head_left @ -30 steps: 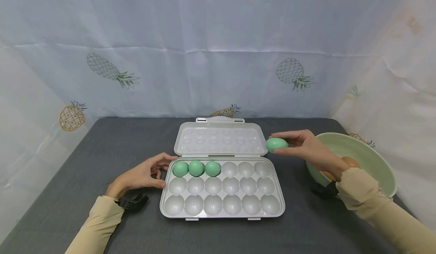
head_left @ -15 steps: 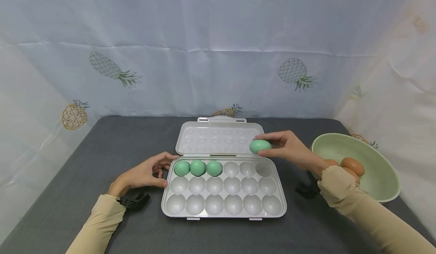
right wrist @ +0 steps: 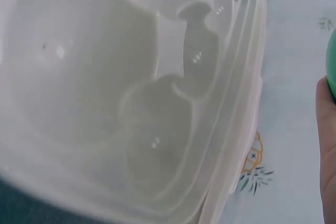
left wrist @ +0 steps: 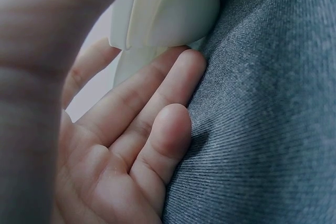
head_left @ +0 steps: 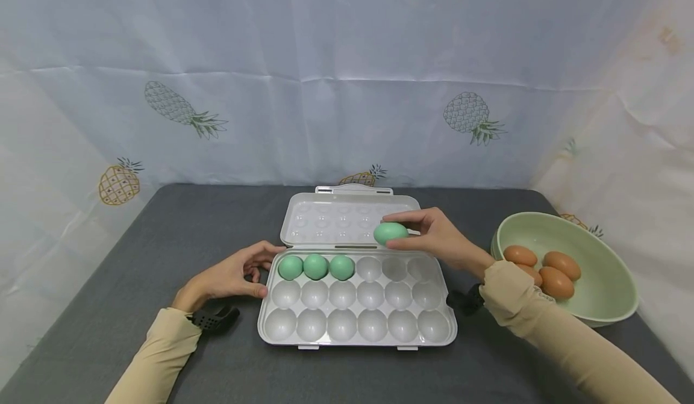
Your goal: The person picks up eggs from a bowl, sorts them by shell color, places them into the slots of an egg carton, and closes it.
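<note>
An egg box lies with its lid folded back. Three green eggs fill the left half of its far row; its other cups are bare. My right hand pinches another green egg between thumb and fingers, over the hinge side right of that row. The right wrist view catches a fingertip under this egg at its right edge. My left hand rests at the box's left side, thumb and index finger at its edge. Its other fingers lie by the box's underside, close to the cloth.
At the right stands a pale green bowl holding several brown eggs. A dark grey cloth covers the table. Behind it hangs a white curtain printed with pineapples.
My right hand has carried the green egg leftward from beside the bowl to over the box's hinge side. More brown eggs now show in the bowl. The left hand stays in place.
</note>
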`<state>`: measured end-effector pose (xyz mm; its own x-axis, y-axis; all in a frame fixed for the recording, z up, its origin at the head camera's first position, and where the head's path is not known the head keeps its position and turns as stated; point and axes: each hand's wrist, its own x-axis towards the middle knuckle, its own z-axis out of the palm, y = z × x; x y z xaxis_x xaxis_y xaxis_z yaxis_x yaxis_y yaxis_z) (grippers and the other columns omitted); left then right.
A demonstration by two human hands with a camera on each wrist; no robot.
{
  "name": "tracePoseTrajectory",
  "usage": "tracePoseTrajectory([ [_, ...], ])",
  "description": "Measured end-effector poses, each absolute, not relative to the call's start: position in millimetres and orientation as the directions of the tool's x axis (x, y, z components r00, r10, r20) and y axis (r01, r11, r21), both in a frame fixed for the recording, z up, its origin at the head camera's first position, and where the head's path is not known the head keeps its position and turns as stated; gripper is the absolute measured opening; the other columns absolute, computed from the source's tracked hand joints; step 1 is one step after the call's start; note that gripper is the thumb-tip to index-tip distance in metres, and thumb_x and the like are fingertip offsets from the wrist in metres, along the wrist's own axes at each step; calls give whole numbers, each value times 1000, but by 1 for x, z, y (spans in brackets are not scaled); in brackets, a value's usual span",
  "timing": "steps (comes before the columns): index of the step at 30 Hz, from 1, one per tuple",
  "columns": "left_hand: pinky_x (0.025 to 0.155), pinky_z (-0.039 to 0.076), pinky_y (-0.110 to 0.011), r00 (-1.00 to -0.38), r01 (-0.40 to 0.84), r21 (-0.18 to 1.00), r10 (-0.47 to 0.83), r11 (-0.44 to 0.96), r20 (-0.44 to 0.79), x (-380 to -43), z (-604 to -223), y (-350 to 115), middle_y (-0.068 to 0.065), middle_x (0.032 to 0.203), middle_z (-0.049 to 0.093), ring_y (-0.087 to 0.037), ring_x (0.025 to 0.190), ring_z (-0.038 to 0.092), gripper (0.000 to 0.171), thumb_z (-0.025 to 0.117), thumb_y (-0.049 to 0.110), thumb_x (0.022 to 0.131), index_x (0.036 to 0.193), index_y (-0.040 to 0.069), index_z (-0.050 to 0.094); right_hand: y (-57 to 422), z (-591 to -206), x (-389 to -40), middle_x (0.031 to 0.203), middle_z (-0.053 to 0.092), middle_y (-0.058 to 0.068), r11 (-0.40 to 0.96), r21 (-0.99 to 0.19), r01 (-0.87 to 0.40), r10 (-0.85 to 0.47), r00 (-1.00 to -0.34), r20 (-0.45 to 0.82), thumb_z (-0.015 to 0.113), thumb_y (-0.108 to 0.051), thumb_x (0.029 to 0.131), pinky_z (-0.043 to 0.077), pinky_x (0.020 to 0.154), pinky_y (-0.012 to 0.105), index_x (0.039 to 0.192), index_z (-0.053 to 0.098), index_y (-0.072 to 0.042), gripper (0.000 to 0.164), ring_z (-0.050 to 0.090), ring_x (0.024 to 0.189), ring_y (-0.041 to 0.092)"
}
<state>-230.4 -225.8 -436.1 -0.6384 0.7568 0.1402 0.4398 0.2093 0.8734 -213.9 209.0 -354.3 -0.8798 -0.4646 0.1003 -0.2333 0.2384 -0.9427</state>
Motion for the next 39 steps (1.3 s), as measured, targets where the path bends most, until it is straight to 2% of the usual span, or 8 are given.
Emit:
tracePoseTrajectory([
  [9, 65, 51, -25, -634, 436, 877, 760, 202, 140, -231, -435, -226, 1, 131, 67, -3, 108, 66, 73, 84, 15, 86, 146, 0, 45, 191, -357, -212, 140, 62, 22, 201, -956, -216, -489, -867, 93, 81, -5, 85, 58, 93, 31, 137, 62, 2, 56, 68, 112, 4],
  [12, 65, 51, -25, -639, 435, 876, 757, 210, 136, -231, -435, -226, -3, 131, 67, -3, 108, 66, 73, 84, 15, 86, 146, 0, 45, 186, -359, -212, 146, 56, 25, 209, -956, -207, -483, -872, 83, 81, -7, 85, 56, 95, 29, 139, 62, -2, 57, 65, 117, 4],
  [17, 65, 51, -25, -644, 430, 876, 754, 219, 128, -231, -436, -226, -15, 132, 66, -3, 109, 66, 73, 84, 18, 86, 146, 1, 46, 177, -362, -212, 148, 55, 22, 248, -944, -219, -479, -875, 77, 82, -11, 86, 52, 101, 34, 142, 61, -10, 60, 61, 123, 16],
  [20, 65, 51, -25, -644, 428, 877, 754, 219, 126, -231, -436, -225, -21, 132, 64, -3, 109, 66, 74, 84, 20, 86, 146, 1, 45, 172, -365, -213, 141, 60, 19, 249, -939, -238, -483, -871, 93, 81, -11, 87, 49, 105, 41, 140, 63, -10, 56, 61, 122, 22],
  [23, 66, 51, -25, -643, 424, 879, 755, 217, 124, -231, -435, -224, -24, 132, 64, -3, 109, 66, 74, 84, 20, 86, 146, 0, 45, 168, -368, -213, 133, 64, 13, 248, -941, -231, -479, -873, 88, 81, -13, 87, 48, 106, 43, 137, 66, -8, 52, 63, 120, 21],
  [28, 65, 51, -25, -642, 422, 881, 757, 216, 123, -231, -434, -223, -25, 132, 63, -4, 109, 66, 74, 84, 19, 86, 146, 0, 45, 167, -375, -210, 128, 69, 8, 260, -947, -187, -457, -888, 50, 84, -14, 84, 53, 101, 34, 131, 68, -4, 51, 66, 115, 16],
  [33, 65, 51, -25, -637, 432, 877, 759, 211, 131, -231, -434, -224, -14, 132, 66, -4, 109, 66, 73, 84, 17, 86, 146, 0, 45, 169, -384, -207, 127, 69, 12, 265, -948, -179, -461, -887, 38, 87, -12, 81, 54, 100, 28, 133, 67, -3, 56, 68, 113, 14],
  [39, 65, 51, -25, -643, 434, 873, 755, 224, 126, -231, -435, -224, -15, 132, 65, -3, 109, 65, 73, 84, 18, 86, 146, 1, 45, 171, -391, -205, 122, 68, 13, 284, -937, -202, -478, -877, 44, 87, -12, 80, 54, 97, 25, 123, 73, -4, 45, 68, 104, 10],
])
